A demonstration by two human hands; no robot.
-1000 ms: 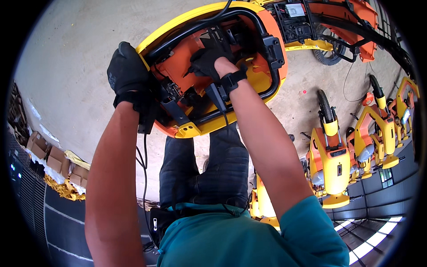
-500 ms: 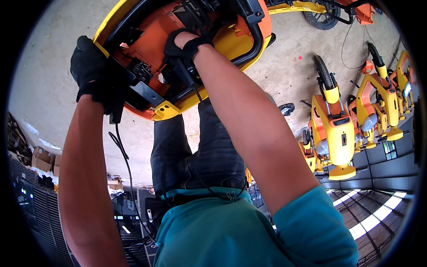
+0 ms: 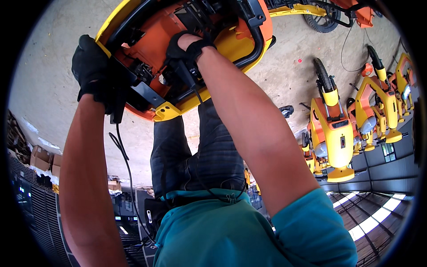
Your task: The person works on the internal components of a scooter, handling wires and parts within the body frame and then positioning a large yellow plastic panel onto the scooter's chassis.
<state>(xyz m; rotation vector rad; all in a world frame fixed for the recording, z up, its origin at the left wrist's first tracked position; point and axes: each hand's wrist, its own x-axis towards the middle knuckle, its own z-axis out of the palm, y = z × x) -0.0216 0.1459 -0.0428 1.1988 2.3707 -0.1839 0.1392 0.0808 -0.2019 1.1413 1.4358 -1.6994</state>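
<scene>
The orange and yellow machine body [image 3: 231, 42] sits at the top of the view, over the concrete floor [image 3: 49, 89], directly ahead of the person's legs. Its open underside faces the camera, showing black parts and wiring.

The left hand [image 3: 91, 66], in a black glove, is closed around the left edge of the body, at its yellow rim; the fingers wrap over the rim and out of sight. A black cable [image 3: 122, 151] hangs down from just below this hand, beside the left forearm.

The right hand [image 3: 184, 46], in a black fingerless glove, reaches into the middle of the open underside. Its fingers are curled among the black parts there; whether they grip any one part cannot be told. A black bracket [image 3: 144, 93] lies between the two hands, just beside the yellow corner piece [image 3: 164, 111] at the body's lower edge.

Several orange and yellow machines [image 3: 331, 133] stand in a row on the floor at the right, well apart from the hands.
</scene>
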